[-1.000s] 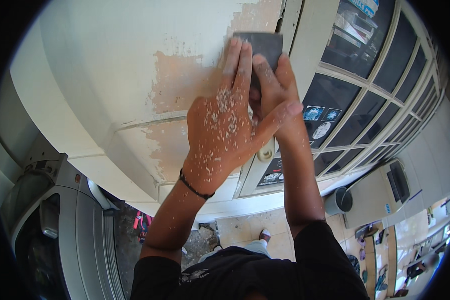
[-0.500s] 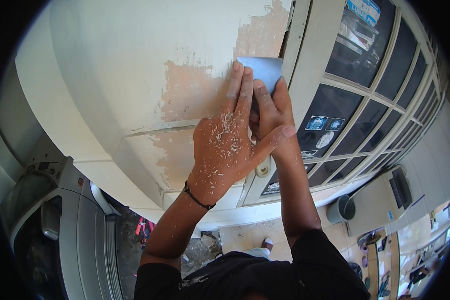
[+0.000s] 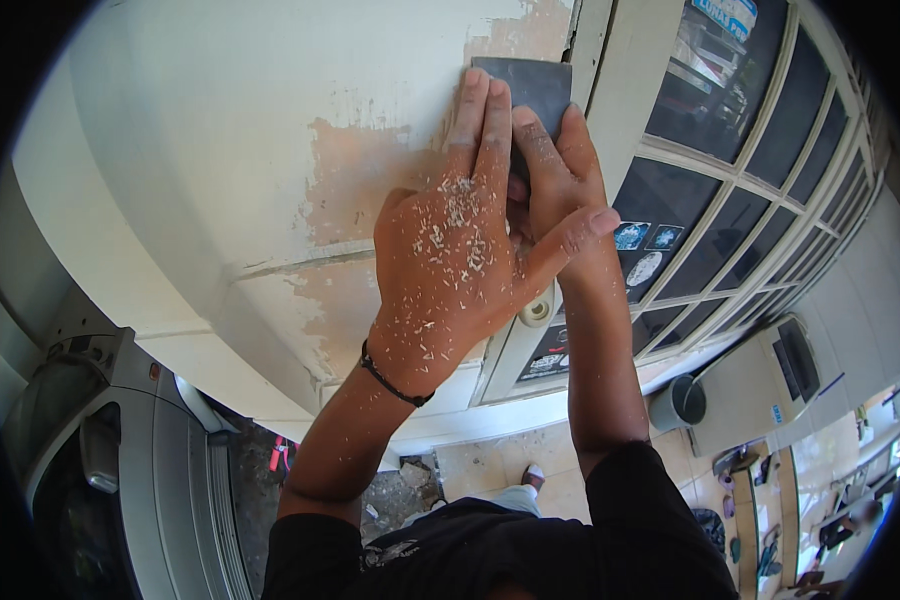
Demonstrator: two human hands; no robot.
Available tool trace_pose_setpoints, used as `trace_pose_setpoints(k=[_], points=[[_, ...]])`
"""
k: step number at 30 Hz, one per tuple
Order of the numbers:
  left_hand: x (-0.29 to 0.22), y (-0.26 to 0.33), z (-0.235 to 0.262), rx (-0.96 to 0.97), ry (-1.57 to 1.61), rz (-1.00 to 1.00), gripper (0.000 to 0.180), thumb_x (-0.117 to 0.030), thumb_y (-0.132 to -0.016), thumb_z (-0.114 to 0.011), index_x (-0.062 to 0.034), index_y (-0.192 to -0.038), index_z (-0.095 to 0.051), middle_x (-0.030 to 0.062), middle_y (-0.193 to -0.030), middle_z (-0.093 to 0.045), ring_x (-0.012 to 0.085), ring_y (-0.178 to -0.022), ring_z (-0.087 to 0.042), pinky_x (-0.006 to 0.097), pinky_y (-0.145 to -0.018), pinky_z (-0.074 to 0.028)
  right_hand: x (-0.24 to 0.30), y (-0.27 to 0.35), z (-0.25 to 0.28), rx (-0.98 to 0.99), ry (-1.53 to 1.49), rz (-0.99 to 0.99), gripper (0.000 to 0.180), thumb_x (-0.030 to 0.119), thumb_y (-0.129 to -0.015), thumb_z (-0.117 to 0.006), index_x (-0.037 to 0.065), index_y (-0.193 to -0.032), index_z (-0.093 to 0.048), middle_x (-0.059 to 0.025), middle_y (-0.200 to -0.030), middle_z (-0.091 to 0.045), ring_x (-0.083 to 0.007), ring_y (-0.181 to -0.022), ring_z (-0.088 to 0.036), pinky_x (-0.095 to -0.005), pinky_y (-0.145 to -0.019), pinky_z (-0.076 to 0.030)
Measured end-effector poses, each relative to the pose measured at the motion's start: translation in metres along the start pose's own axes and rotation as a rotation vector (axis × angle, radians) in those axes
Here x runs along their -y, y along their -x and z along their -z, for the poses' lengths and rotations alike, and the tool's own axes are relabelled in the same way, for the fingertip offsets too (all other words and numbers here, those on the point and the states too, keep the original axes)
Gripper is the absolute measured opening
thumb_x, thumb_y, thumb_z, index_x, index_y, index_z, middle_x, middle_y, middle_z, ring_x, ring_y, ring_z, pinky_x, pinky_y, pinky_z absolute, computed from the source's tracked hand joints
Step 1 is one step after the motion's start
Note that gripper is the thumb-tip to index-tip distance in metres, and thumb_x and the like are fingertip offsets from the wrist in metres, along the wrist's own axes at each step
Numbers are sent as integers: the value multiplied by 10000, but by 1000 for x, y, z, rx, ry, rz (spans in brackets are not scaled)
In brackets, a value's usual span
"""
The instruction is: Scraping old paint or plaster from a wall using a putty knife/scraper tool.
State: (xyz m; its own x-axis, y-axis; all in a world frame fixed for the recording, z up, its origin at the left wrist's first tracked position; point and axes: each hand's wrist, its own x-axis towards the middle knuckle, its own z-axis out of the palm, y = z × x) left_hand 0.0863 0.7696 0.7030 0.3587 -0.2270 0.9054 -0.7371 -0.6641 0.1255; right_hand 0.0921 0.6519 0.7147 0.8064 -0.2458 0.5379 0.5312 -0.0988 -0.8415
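Both my hands press a paint scraper with a wide rectangular metal blade against a cream wooden panel. Two fingers of my left hand lie straight along the blade's left side, and the thumb sticks out over my right wrist. Pale paint flakes are scattered across the back of this hand. My right hand is closed around the scraper low down, its fingertips on the blade; the handle is mostly hidden. Bare, pinkish-tan patches show where paint is gone, left of and above the blade.
A paned window frame with dark glass stands on the right, with a round cream fitting below my hands. A grey car is at lower left. A grey bucket stands beside a white appliance at right.
Both hands and the scraper have slid upward along the panel. The blade, bright with reflection before, now looks dark grey.
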Motion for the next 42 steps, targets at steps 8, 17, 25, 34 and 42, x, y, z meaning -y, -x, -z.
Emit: trace_pose_setpoints(k=[8,17,25,34,42], points=[[-2,1,2,1,24,8,943,-681,-882,-657,22,-1484,-477,230,-1534,-480,328,-924,-758,366,-766,-589,-25,-9,13,-114,868,868,253,257,-1059,-543,13,-1097,-488,-94,-818,-518,-201,-745,-585,-322,-579,-498],[-7,85,-8,22,751,495,648,-345,-949,-737,-18,-1466,-526,145,-1333,-657,217,-1071,-665,337,-931,-518,-63,96,12,213,43,199,456,205,-1077,-469,29,-1443,-261,-126,-994,-564,-205,-873,-631,-329,-724,-529],[-13,98,0,-251,1106,802,212,-169,-1009,-675,-13,-1154,-676,68,-998,-712,90,-937,-631,257,-801,-521,-57,147,6,314,416,333,757,-13,-904,-692,46,-1533,-273,-233,-1205,-526,-353,-1042,-650,-365,-843,-548],[-16,96,6,-255,1163,881,283,-76,-915,-768,-37,-1124,-582,122,-1031,-725,132,-881,-663,270,-758,-543,-65,172,3,330,-416,-216,587,72,-1065,-509,97,-1494,-109,-175,-1080,-592,-118,-705,-551,-243,-624,-466],[-3,86,16,-115,979,763,336,-34,-864,-804,-43,-1111,-576,94,-887,-747,115,-850,-678,244,-730,-505,-69,170,16,491,-153,-262,406,212,-1098,-474,43,-1404,-267,-98,-812,-590,-112,-654,-544,-272,-591,-440]])
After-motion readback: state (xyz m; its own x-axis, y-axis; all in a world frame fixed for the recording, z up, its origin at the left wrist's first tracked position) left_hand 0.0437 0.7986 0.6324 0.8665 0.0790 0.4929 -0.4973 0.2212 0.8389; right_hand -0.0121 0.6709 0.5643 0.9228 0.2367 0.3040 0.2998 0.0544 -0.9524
